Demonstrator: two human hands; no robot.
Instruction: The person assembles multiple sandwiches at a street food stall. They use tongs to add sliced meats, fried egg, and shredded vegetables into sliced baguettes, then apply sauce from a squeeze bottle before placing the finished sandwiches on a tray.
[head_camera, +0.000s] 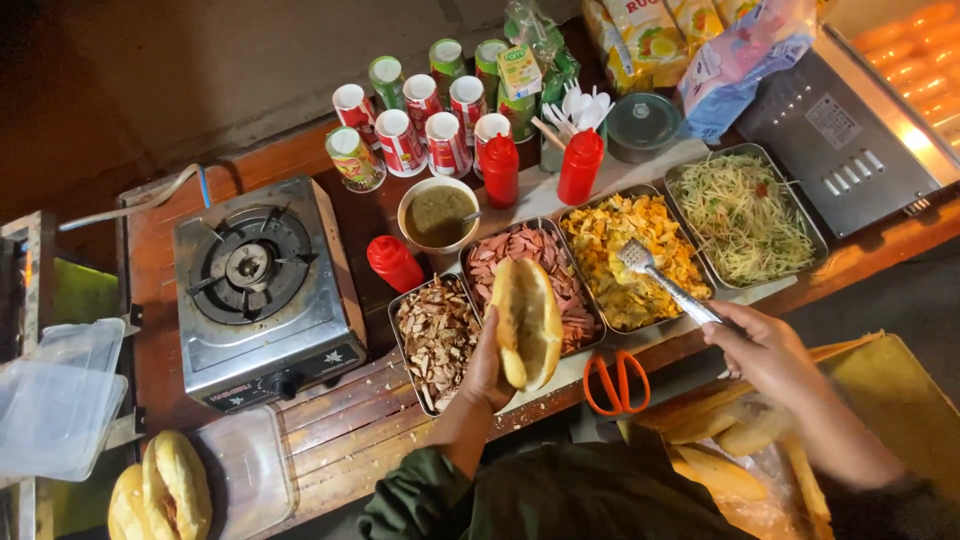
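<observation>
While left hand (487, 372) grips split roll (527, 322), right hand (765, 345) clamps tongs (665, 283) over egg tray (633, 262).

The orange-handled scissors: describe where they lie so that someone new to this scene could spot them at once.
Start at the row of metal trays of fillings on the wooden counter. Go to the counter's near edge, between the left hand holding a split bread roll and the right hand with tongs. The scissors lie there, alone in having orange loop handles.
</observation>
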